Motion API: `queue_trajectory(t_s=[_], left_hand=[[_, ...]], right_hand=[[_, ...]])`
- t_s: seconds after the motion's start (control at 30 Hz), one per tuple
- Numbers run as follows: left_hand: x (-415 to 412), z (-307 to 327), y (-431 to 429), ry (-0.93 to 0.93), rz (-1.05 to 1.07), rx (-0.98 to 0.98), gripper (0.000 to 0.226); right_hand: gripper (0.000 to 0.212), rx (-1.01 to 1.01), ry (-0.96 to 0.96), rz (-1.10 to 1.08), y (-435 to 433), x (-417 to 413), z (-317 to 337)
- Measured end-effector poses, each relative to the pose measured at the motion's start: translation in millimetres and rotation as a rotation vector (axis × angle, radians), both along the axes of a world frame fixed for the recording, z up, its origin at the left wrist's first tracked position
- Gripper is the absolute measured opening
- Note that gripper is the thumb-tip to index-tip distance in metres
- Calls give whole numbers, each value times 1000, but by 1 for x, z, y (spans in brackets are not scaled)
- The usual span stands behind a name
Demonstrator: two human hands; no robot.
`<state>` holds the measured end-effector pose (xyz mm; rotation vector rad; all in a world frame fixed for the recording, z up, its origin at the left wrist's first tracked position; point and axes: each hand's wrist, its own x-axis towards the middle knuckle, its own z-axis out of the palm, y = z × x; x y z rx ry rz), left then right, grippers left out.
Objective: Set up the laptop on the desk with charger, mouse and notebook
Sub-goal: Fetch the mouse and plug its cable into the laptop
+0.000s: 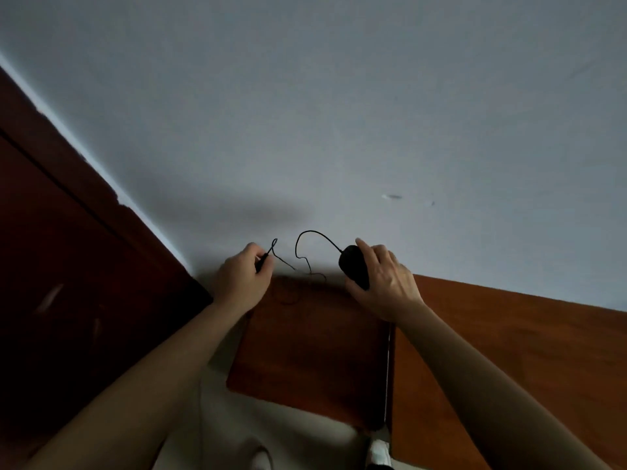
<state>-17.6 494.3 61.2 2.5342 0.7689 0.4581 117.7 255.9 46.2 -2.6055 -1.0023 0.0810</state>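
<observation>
Mouse held up in the right hand, plug end in the left

Mouse point(353, 270): black, corded, raised in front of a pale grey wall point(339, 113). I see it gripped in the right hand point(385, 283), fingers wrapped over its top and far side, thumb underneath. The grip is clamped on the mouse body; its nose points up and away from me.

Cord point(307, 247): thin, black. It leaves the front of the mouse, arcs up and over to the left, drops, then runs in loose kinks towards the left hand point(242, 278). Part of it sags low against the brown panel and is hard to follow there.

Left hand: closed around a small dark plug point(262, 262) at the other end of the cord, pinched between thumb and fingers. A small loop of cord stands up just above that grip. The two hands are apart, at much the same height, with the slack cord hanging between them.

Worktop point(509, 351): reddish-brown wood, lower right, below and beside the right forearm. A brown wooden panel point(312, 351) sits between the forearms; I cannot tell whether it belongs to the worktop. Dark wooden furniture point(68, 266) fills the left side. Light is dim, detail soft.
</observation>
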Motion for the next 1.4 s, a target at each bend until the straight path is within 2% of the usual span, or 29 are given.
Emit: queue_trajectory(t_s=[0.2, 0.37, 0.53, 0.63, 0.83, 0.97, 1.23, 1.4], left_hand=[[7, 39, 3, -138, -140, 62, 14], [5, 50, -35, -217, -313, 5, 11], [-1, 65, -130, -365, -543, -210, 22], [-18, 81, -197, -380, -692, -293, 22], [-57, 92, -328, -399, -925, -294, 12], [-78, 92, -432, -310, -992, -371, 12], [-128, 79, -649, 76, -1077, -690, 15], [-129, 56, -754, 195, -1239, -619, 11]], right_hand=[[81, 109, -73, -254, -19, -47, 31], [85, 200, -111, -559, -62, -117, 42], [84, 177, -174, -827, -148, -195, 58], [84, 191, -203, -1017, -211, -231, 73], [83, 268, -272, -1251, -340, -301, 83], [86, 308, -249, -1338, -424, -350, 72], [87, 293, -268, -1534, -594, -439, 69], [82, 256, -261, -1637, -678, -458, 54]])
